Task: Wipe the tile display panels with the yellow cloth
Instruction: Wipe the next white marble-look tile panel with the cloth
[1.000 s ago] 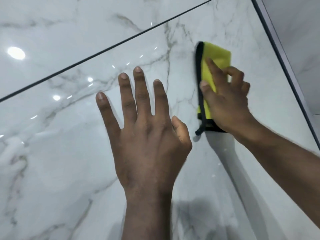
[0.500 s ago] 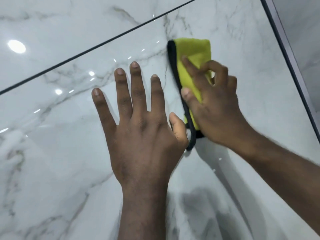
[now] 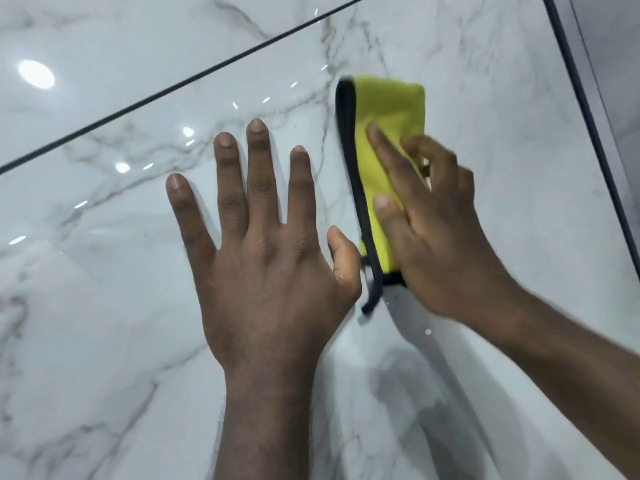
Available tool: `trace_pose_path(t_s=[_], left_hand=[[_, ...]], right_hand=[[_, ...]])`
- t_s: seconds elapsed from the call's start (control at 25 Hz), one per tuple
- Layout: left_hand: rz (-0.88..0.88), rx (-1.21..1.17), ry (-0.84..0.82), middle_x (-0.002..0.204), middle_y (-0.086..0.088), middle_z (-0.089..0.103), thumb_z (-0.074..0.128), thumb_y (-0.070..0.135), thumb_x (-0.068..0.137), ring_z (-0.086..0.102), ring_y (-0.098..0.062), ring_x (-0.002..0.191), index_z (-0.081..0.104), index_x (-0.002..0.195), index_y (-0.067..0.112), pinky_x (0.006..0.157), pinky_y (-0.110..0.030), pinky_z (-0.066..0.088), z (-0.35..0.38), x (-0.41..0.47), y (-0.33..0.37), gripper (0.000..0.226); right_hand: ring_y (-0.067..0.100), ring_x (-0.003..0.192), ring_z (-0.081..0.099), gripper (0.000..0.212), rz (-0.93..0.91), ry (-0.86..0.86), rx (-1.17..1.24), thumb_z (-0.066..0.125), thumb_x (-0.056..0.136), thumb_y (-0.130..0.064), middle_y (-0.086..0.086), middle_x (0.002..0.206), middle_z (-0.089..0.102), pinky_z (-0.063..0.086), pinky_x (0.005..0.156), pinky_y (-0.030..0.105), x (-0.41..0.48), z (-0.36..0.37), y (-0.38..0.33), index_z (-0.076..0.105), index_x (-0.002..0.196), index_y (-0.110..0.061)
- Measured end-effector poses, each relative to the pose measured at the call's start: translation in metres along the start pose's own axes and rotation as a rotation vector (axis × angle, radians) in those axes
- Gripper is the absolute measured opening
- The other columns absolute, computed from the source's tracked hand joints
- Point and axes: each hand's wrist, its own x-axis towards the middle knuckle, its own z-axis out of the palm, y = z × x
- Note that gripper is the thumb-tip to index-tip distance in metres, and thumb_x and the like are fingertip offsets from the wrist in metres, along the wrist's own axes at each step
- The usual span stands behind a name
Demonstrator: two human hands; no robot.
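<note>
Left hand [image 3: 266, 258]: flat on the panel, fingers straight and spread, holding nothing; forearm cut off at the bottom edge.
Right hand [image 3: 440, 237]: smeared by blur; pressed onto the yellow cloth [image 3: 391, 109], forefinger and thumb laid along it, the other fingers curled into its right side; forearm cut off at the right edge.
Between the hands: side by side, left thumb just beside the cloth's hem; contact impossible to tell.
Cloth: folded into a tall oblong, held against the lower tile panel [image 3: 104, 306], right of the left hand; soft napped yellow fabric, black binding down the left edge with a loose tail hanging below; lower right part hidden under the right hand.
Lower tile panel: glossy white, marble-look, grey veins; dim reflections of the arms near the bottom.
Joint [image 3: 173, 88]: thin black line, slanting up to the right.
Upper panel [image 3: 121, 36]: same finish, cut off at the top.
Frame strip [image 3: 585, 109]: dark, narrow, slanted along the right side; pale surface beyond, hard to make out.
Light spots [image 3: 36, 73]: round glare on the gloss.
</note>
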Motion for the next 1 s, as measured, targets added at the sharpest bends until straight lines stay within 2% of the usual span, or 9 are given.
trace_pose_path(t_s=[0.08,0.16,0.28,0.4,0.56,0.64,0.76,0.88,1.0], left_hand=[[-0.001,0.004,0.007,0.182,-0.009,0.007,0.043,0.049,0.099,0.002,-0.03,0.168,0.031,0.171,0.023,0.131,-0.067,-0.001,0.0,0.0,0.0,0.077],[-0.009,0.012,0.006,0.182,-0.009,0.007,0.044,0.048,0.098,0.002,-0.031,0.168,0.031,0.171,0.023,0.131,-0.067,-0.001,0.0,0.0,-0.001,0.078],[-0.004,0.006,0.016,0.181,-0.01,0.009,0.047,0.046,0.097,0.003,-0.032,0.168,0.033,0.17,0.022,0.131,-0.067,0.0,-0.002,0.002,0.001,0.078],[0.01,-0.015,0.03,0.18,-0.011,0.018,0.051,0.044,0.096,0.01,-0.032,0.168,0.042,0.166,0.02,0.132,-0.066,0.005,-0.004,0.002,-0.004,0.075],[-0.018,-0.059,0.03,0.178,-0.01,0.026,0.058,0.046,0.091,0.018,-0.031,0.166,0.053,0.159,0.019,0.133,-0.063,0.007,-0.021,-0.017,-0.022,0.073],[-0.023,-0.026,0.012,0.179,-0.009,0.024,0.058,0.048,0.09,0.017,-0.031,0.167,0.053,0.159,0.02,0.133,-0.063,0.005,-0.031,-0.033,-0.037,0.074],[-0.01,-0.033,-0.012,0.179,-0.009,0.022,0.056,0.05,0.091,0.016,-0.031,0.167,0.05,0.161,0.022,0.132,-0.064,0.005,-0.037,-0.049,-0.056,0.075],[-0.044,-0.048,0.013,0.178,-0.01,0.024,0.056,0.048,0.091,0.018,-0.032,0.166,0.053,0.159,0.021,0.132,-0.064,0.005,-0.045,-0.065,-0.073,0.073],[-0.038,-0.032,0.004,0.18,-0.009,0.02,0.055,0.048,0.094,0.015,-0.03,0.167,0.048,0.163,0.023,0.132,-0.065,0.004,-0.05,-0.088,-0.092,0.074]], right_hand=[[0.022,0.141,0.027,0.06,-0.01,-0.097,-0.037,0.035,0.106,-0.047,-0.003,0.161,0.023,0.023,0.117,0.033,-0.055,-0.003,0.014,0.016,0.162,-0.054],[0.026,0.139,0.029,0.062,0.132,-0.113,-0.043,0.034,0.102,-0.051,-0.003,0.158,0.022,0.021,0.116,0.031,-0.068,-0.007,0.039,0.017,0.161,-0.056],[0.022,0.135,0.028,0.067,0.25,0.023,-0.044,0.037,0.097,-0.043,0.013,0.152,0.031,0.015,0.111,0.025,-0.01,-0.002,0.049,0.029,0.164,-0.039],[0.028,0.141,0.028,0.066,0.113,0.041,-0.039,0.041,0.099,-0.046,0.008,0.155,0.029,0.024,0.114,0.038,0.022,-0.001,0.006,0.026,0.164,-0.044],[0.03,0.138,0.033,0.063,-0.055,-0.141,-0.116,0.04,0.102,-0.05,0.004,0.158,0.027,0.034,0.113,0.044,-0.071,-0.009,0.015,0.024,0.163,-0.046],[0.032,0.134,0.036,0.067,0.056,-0.117,-0.115,0.039,0.097,-0.05,0.006,0.152,0.028,0.033,0.116,0.047,-0.076,-0.013,0.033,0.029,0.162,-0.043],[0.037,0.138,0.033,0.069,0.335,-0.013,-0.012,0.043,0.095,-0.045,0.009,0.151,0.03,0.024,0.115,0.039,-0.014,-0.002,0.011,0.03,0.162,-0.044],[0.033,0.137,0.033,0.068,0.061,-0.02,-0.094,0.046,0.097,-0.041,0.005,0.155,0.028,0.037,0.11,0.046,-0.022,0.007,-0.054,0.025,0.162,-0.05],[0.023,0.136,0.03,0.064,-0.08,-0.156,-0.06,0.048,0.103,-0.041,-0.006,0.156,0.022,0.033,0.107,0.035,-0.113,0.004,-0.065,0.022,0.159,-0.058]])
